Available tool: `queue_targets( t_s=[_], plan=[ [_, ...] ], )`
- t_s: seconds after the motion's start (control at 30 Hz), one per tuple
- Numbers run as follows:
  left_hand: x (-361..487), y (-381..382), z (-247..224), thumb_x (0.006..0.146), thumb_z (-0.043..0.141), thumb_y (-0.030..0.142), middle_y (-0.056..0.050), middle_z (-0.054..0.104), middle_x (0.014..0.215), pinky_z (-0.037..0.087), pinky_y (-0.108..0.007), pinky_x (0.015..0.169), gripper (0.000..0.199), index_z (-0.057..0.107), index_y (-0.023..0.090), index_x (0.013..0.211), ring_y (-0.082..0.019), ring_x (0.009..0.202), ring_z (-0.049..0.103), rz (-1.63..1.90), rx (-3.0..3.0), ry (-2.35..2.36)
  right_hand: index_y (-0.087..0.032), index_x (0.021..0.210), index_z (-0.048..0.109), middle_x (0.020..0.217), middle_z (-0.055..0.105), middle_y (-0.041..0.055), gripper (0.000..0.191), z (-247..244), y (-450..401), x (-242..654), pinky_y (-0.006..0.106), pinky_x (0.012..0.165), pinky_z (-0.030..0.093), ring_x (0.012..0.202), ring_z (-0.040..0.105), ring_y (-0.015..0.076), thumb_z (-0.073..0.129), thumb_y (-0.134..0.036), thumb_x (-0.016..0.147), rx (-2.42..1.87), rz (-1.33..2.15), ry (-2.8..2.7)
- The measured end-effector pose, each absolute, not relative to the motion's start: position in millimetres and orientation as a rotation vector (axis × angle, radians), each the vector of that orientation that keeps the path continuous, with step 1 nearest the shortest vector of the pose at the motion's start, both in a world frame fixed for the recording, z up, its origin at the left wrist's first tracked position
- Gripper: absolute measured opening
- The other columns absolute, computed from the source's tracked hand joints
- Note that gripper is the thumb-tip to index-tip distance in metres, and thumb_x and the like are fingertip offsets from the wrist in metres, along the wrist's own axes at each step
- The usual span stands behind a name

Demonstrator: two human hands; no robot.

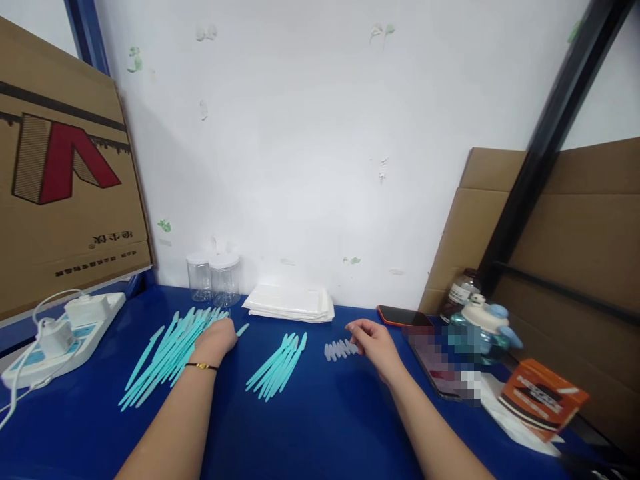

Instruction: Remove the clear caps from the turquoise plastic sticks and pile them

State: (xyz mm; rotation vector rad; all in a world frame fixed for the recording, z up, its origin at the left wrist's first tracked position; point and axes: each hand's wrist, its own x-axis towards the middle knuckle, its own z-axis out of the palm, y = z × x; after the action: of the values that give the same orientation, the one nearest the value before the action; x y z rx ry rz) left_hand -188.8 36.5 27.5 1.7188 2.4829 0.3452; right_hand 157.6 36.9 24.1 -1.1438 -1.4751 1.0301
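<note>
My left hand (215,340) is closed at the right edge of a large pile of turquoise eyebrow razors (170,357). The pale end of one eyebrow razor (243,330) sticks out to the right from its fingers. In the middle of the table lies a smaller fanned bunch of the same razors (277,367). My right hand (373,343) has thumb and index finger pinched together; what is between them, if anything, is too small to make out. Just beside it, a row of small translucent caps (339,350) lies on the blue table (310,433), partly hidden by the fingers.
Two clear jars with white lids (225,280) and a stack of white sheets (287,302) stand against the wall. A power strip (95,333) lies at left. On the right are a phone (405,316), a second phone (435,367), a teal bottle (483,330) and an orange box (543,400).
</note>
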Motion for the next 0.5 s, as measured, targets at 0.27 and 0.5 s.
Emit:
queue_targets(
  t_s=[0.27,0.5],
  plan=[
    [-143,26,45,0.070,0.053,0.044,-0.004,0.066,0.075,0.042,-0.025,0.062,0.027,0.061,0.018,0.070,-0.019,0.072,0.060,0.517,1.891,2.034,-0.015,0.079,0.063,0.058,0.057,-0.0007,0.035,27,33,150,0.020,0.041,0.031,0.042,0.043,0.0077,0.058,-0.048,0.072,-1.113,1.080,-1.491],
    [-46,8,36,0.068,0.058,0.048,0.004,0.051,0.055,0.034,-0.020,0.047,0.032,0.053,0.016,0.070,-0.008,0.049,0.044,0.814,1.775,1.263,-0.015,0.084,0.062,0.054,0.052,-0.0037,0.035,27,15,120,0.018,0.040,0.029,0.041,0.042,0.0061,0.060,-0.048,0.072,-0.911,1.314,-1.456]
  ],
)
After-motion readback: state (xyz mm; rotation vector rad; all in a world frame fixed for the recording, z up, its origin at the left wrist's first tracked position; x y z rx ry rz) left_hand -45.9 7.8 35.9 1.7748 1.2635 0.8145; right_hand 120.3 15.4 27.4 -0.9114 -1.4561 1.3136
